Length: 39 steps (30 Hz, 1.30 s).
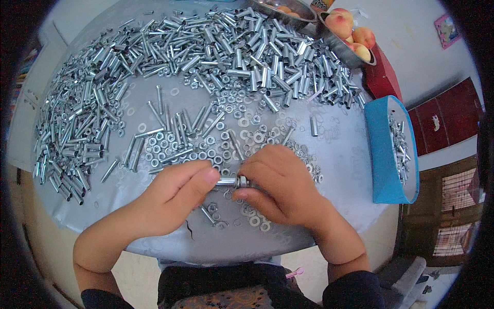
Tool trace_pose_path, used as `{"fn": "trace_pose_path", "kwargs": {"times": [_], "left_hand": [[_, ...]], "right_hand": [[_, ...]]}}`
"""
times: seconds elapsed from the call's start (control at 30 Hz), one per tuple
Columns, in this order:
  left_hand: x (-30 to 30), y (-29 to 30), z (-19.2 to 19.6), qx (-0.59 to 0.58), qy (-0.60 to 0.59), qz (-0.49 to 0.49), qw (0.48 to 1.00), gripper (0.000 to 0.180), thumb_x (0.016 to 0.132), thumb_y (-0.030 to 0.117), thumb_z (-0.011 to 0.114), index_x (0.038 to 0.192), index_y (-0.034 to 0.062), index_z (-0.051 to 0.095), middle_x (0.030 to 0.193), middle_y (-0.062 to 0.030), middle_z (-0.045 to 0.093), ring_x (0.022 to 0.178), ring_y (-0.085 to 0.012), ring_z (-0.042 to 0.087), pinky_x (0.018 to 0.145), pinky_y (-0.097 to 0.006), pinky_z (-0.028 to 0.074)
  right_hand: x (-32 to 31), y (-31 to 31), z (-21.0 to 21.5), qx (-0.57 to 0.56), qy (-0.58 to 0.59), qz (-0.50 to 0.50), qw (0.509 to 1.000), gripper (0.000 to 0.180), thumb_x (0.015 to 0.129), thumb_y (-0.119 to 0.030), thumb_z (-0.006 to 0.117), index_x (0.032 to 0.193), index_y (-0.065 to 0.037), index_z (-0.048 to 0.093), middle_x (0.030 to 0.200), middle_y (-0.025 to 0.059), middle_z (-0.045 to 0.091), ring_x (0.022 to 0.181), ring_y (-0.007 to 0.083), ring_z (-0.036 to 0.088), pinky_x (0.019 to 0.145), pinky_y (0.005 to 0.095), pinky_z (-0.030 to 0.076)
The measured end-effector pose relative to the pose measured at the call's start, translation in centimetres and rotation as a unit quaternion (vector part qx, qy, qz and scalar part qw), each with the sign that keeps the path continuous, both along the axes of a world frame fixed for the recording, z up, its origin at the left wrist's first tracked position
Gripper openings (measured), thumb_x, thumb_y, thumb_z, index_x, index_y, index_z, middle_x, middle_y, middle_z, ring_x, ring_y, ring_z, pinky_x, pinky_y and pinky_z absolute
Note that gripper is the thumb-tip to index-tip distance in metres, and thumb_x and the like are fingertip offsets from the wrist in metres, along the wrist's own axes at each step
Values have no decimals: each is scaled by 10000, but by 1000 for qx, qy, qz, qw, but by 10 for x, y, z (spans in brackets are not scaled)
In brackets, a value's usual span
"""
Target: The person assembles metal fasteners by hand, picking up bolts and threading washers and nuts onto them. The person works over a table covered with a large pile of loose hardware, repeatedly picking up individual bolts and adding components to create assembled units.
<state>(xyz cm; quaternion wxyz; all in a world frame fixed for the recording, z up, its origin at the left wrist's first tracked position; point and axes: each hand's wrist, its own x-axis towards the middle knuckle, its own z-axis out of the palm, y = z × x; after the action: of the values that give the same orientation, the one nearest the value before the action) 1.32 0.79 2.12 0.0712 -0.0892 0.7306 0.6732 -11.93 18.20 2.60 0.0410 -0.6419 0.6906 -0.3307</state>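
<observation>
Between my two hands, a shiny sleeve anchor bolt (pixel 225 182) lies level over the near part of the table. My left hand (pixel 172 198) is closed around its left end, thumb on top. The fingers and thumb of my right hand (pixel 283 185) close on its other end, where a nut and washer (pixel 243 181) show. The fingertips partly hide both ends. Just beyond my hands lie loose hex nuts (pixel 206 153) and several long bolts (pixel 180 129). Flat washers (pixel 254 219) are scattered below my right hand. Another bolt (pixel 207 213) rests on the table beside my left hand.
A wide heap of metal sleeves and bolts (pixel 267 72) curves along the table's far and left sides. At the right edge stands a blue box (pixel 381 154) holding metal parts. Metal bowls (pixel 337 44) with peaches and a red box (pixel 380 72) are at the far right.
</observation>
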Motion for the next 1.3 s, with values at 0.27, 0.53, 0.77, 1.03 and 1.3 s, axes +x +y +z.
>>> {"fn": "trace_pose_path", "kwargs": {"times": [0.27,0.53,0.77,1.03,1.3], "left_hand": [[-1,2,-5,-42,77,-69,994,244,956,205,480,815,7,498,665,-105,461,606,-176,439,582,-321,396],[3,0,-5,-62,72,-56,994,233,939,203,507,812,8,511,679,-131,478,609,-254,480,580,-346,401],[0,3,-16,-160,189,-45,968,190,915,203,552,852,27,519,695,-133,494,626,-297,510,581,-367,408],[-3,-1,-17,-276,293,-41,915,186,859,173,612,879,13,521,765,-146,490,666,-341,509,588,-408,420],[0,-3,-12,-231,264,-59,935,153,856,155,619,889,22,553,744,-134,504,646,-316,518,571,-391,421]], "right_hand": [[3,0,0,-5,-94,27,995,154,845,-182,592,822,-34,557,735,119,529,688,337,525,603,386,408],[6,3,0,-1,-171,39,984,190,835,-197,605,925,-39,552,769,127,545,685,339,537,597,402,427],[-4,4,-11,52,-42,32,997,255,887,-296,555,908,-42,560,769,154,558,737,353,572,629,440,444],[-1,1,0,206,-308,-16,929,240,890,-276,550,950,-45,576,865,153,601,802,338,601,663,421,457],[5,0,0,81,-89,19,993,281,840,-299,629,991,-67,582,902,127,603,821,330,592,698,416,470]]}}
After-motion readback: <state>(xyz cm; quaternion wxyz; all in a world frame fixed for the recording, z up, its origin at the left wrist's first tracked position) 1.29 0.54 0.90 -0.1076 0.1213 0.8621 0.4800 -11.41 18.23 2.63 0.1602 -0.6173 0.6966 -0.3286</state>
